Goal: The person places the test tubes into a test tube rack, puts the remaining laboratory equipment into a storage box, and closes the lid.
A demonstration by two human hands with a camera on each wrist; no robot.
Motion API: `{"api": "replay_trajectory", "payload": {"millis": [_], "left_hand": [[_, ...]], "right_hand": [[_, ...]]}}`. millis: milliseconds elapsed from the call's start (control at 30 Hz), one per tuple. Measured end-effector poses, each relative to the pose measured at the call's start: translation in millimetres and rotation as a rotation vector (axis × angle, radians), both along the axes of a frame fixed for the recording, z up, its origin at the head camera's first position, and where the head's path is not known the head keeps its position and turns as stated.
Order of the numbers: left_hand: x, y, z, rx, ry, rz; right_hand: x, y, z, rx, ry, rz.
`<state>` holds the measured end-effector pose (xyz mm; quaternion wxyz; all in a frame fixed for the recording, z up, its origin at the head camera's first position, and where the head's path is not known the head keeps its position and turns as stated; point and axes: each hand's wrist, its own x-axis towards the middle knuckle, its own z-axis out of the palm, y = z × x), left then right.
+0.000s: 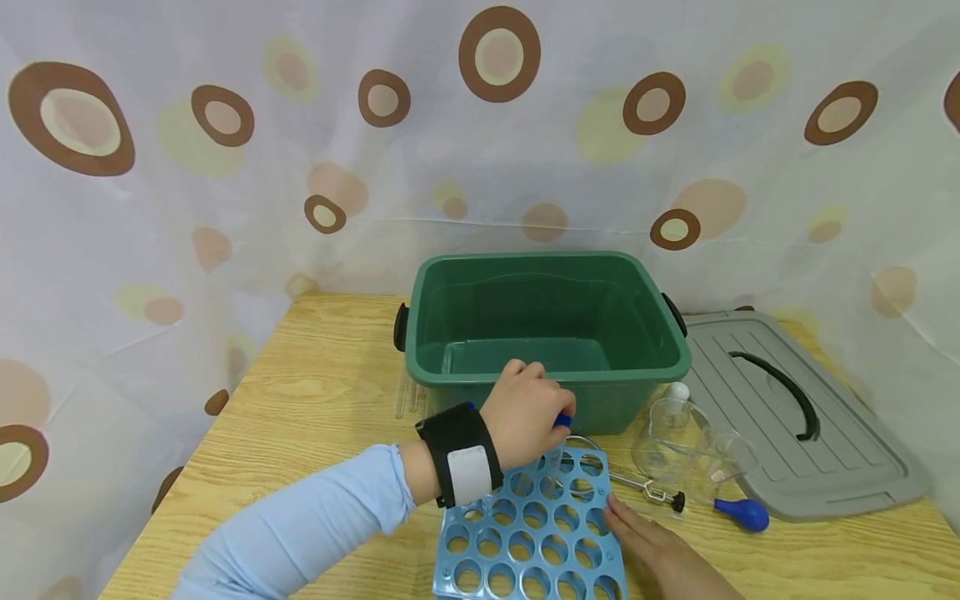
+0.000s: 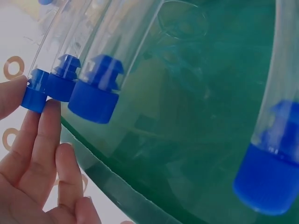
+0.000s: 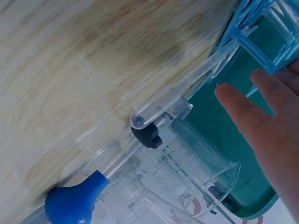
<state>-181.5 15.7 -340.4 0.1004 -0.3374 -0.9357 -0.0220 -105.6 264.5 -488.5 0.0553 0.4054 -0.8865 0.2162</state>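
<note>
In the head view, my left hand (image 1: 528, 414) is above the far part of a light blue test tube rack (image 1: 521, 546) with rows of round holes. Thumb and fingers of the left hand (image 2: 42, 154) pinch the blue cap of a clear test tube (image 2: 35, 95) in the left wrist view. More capped tubes, including a near one (image 2: 93, 102) and one farther right (image 2: 268, 179), show beside it. From the head view, the hand and wristband hide most tubes. My right hand (image 1: 660, 550) rests its straight fingers against the rack's right side.
Behind the rack stands a green bin (image 1: 547, 377), with a grey lid (image 1: 795, 417) at its right. Clear beakers (image 1: 675, 446), a metal clamp with a black knob (image 1: 678, 502) and a blue rubber bulb (image 1: 742, 514) lie right of the rack. Glass tubes (image 1: 408, 396) lie left of the bin.
</note>
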Motion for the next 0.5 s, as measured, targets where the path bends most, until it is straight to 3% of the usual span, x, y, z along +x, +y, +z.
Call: {"api": "replay_trajectory", "payload": {"millis": [267,500], "left_hand": [[2.2,1.0,-5.6,-0.026,0.047,-0.006],[2.8,-0.2,-13.8,-0.064,0.152,-0.026]], "right_hand": [[0.0,0,-1.3,0.018,-0.012,-0.015],[-0.5,0,-1.5,-0.007,-0.013,0.006]]}}
